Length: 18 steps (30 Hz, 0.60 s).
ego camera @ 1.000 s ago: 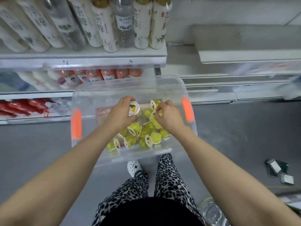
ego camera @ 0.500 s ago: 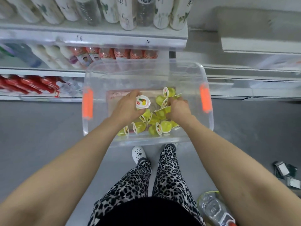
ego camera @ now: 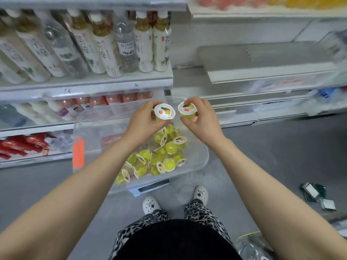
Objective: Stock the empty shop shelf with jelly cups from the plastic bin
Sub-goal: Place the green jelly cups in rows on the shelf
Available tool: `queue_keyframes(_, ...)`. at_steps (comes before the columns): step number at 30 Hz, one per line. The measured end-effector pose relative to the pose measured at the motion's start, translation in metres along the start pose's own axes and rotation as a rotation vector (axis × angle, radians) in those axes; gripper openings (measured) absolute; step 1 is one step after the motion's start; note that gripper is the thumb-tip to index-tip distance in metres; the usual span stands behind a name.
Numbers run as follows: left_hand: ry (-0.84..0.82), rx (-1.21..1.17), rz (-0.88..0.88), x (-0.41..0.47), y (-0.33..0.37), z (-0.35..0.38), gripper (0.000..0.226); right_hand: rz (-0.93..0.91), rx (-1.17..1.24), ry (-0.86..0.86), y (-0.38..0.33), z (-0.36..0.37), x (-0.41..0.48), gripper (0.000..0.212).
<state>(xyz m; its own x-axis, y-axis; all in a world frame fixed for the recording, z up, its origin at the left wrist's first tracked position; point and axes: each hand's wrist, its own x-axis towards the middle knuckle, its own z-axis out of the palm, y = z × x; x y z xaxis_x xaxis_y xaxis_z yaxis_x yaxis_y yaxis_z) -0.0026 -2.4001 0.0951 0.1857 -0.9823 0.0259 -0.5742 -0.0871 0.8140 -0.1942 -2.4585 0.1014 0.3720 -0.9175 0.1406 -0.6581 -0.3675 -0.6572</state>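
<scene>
A clear plastic bin (ego camera: 201, 162) with orange handles sits on the floor in front of me, holding several yellow-green jelly cups (ego camera: 170, 163). My left hand (ego camera: 143, 122) grips one jelly cup (ego camera: 164, 111) upright, lid up, above the bin. Close beside it, my right hand (ego camera: 201, 121) holds a second jelly cup (ego camera: 187, 109) the same way. The empty grey shelf (ego camera: 266, 61) lies up and to the right of both hands.
Shelves on the left carry tall tea and water bottles (ego camera: 105, 44), pink-capped bottles below, and red packets (ego camera: 20, 145) lowest. My feet in white clogs (ego camera: 150, 204) stand just behind the bin. Small packets (ego camera: 317, 196) lie on the grey floor at right.
Both hands have risen out of the bin, each carrying one jelly cup. The view has tilted up, showing more of the shelves.
</scene>
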Motion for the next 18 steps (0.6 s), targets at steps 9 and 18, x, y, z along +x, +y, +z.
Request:
queue_keyframes(9, -0.037, -0.074, 0.163, 0.066, 0.132, 0.067, 0.047, -0.036, 0.019, 0.316, 0.057, -0.141, 0.023, 0.033)
queue_keyframes(18, -0.066, -0.111, 0.3, 0.136, 0.275, 0.181, 0.043, -0.031, -0.135, 0.512, 0.16, -0.309, 0.044, 0.031)
